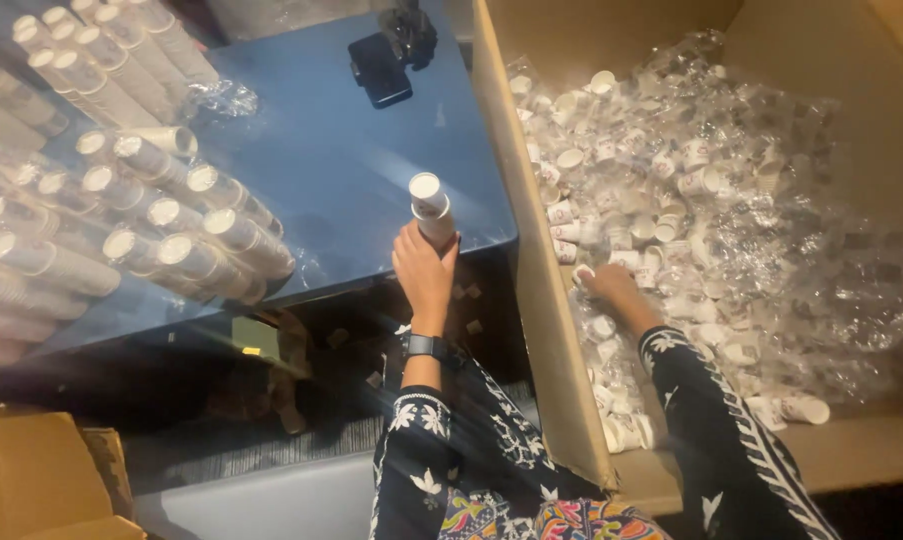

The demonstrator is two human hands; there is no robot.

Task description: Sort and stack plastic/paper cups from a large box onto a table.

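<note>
Cup stack [431, 208] clamped in left hand [423, 268] fingers; right hand [611, 288] fingers pinch 1 boxed cup [582, 272].

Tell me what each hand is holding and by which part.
The left hand grips a short stack of paper cups around its lower end. The right hand reaches among loose cups in the cardboard box; whether it holds one cannot be told.

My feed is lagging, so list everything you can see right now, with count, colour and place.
cup stack: one, white, upright at table edge, in left hand
sleeved cup stacks: many, white, lying on table, left
table: one, blue, centre
phone: one, black, table's far side
cardboard box: one, brown, right
loose cups: many, white, in box among clear wrap
wristwatch: one, black, left wrist
left hand: gripping cup stack
right hand: inside box, on loose cups
</note>
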